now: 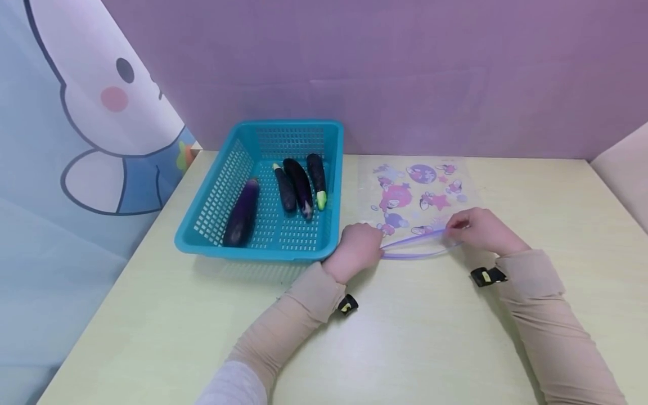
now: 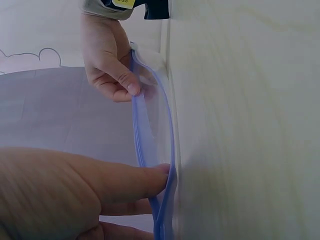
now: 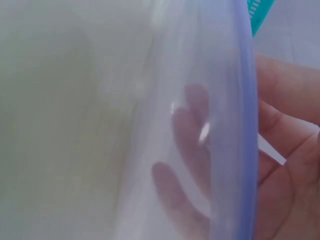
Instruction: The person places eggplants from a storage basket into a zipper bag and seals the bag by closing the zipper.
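Note:
A clear zip bag (image 1: 422, 202) printed with pink and purple figures lies flat on the table, its purple-edged mouth parted toward me. My left hand (image 1: 358, 247) grips the left end of that mouth, beside the basket. In the left wrist view, the thumb (image 2: 145, 181) of this hand reaches inside the opening while other fingers stay outside. My right hand (image 1: 478, 228) pinches the far rim near its right end. Through the film in the right wrist view, some right fingers (image 3: 192, 145) show behind the plastic.
A teal plastic basket (image 1: 258, 254) stands left of the bag. One large eggplant (image 1: 243, 214) lies along its left side, and slimmer eggplants (image 1: 298, 183) lie at its right. A purple cloth (image 1: 405, 79) hangs behind the table (image 1: 405, 337).

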{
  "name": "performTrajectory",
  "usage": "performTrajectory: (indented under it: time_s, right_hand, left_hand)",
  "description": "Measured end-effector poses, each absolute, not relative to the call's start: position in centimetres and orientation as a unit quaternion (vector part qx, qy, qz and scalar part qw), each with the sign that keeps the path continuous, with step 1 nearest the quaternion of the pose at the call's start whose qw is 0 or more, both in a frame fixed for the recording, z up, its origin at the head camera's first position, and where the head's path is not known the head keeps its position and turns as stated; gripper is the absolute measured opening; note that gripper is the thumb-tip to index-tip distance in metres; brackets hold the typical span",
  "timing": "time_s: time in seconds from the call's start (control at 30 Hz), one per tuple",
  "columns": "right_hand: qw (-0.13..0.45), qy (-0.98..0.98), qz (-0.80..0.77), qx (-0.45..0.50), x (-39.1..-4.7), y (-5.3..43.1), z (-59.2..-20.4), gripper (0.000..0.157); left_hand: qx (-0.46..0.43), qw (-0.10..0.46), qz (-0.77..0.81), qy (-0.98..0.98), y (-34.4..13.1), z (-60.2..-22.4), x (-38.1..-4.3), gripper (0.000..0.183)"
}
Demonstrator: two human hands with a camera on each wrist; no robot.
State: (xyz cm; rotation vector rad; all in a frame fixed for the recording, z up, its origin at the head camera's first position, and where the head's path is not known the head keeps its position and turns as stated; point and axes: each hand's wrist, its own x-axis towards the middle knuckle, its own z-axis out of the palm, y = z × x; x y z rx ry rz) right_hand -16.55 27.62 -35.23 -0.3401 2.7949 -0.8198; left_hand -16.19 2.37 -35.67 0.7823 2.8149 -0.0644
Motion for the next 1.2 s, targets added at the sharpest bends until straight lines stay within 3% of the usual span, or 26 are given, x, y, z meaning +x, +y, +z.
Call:
performTrajectory:
  time_s: [0.3,0.77,0.93,1.2]
  right_hand:
    - [0.035,0.944,-0.308,-0.112,-16.4,27.2,-35.0,0.01]
    - [-0.207,0.906,-0.351,-0.114,-16.0,26.2,-35.1,0.006]
    - [-0.215,0.913,-0.334,-0.095,-16.0,26.6,-35.1,0.008]
    - [-0.173,0.923,-0.339,-0.061,-16.0,26.7,-35.1,0.012]
  left_hand:
    - [0.267,0.111,-0.025,0.957,2.4,-35.6,-16.2,0.028]
    - [0.263,0.111,-0.018,0.958,2.4,-35.5,-16.1,0.031]
    - [0.264,0.111,-0.018,0.958,2.4,-35.5,-16.1,0.027]
    - [0.261,0.11,-0.015,0.959,2.4,-35.4,-16.0,0.028]
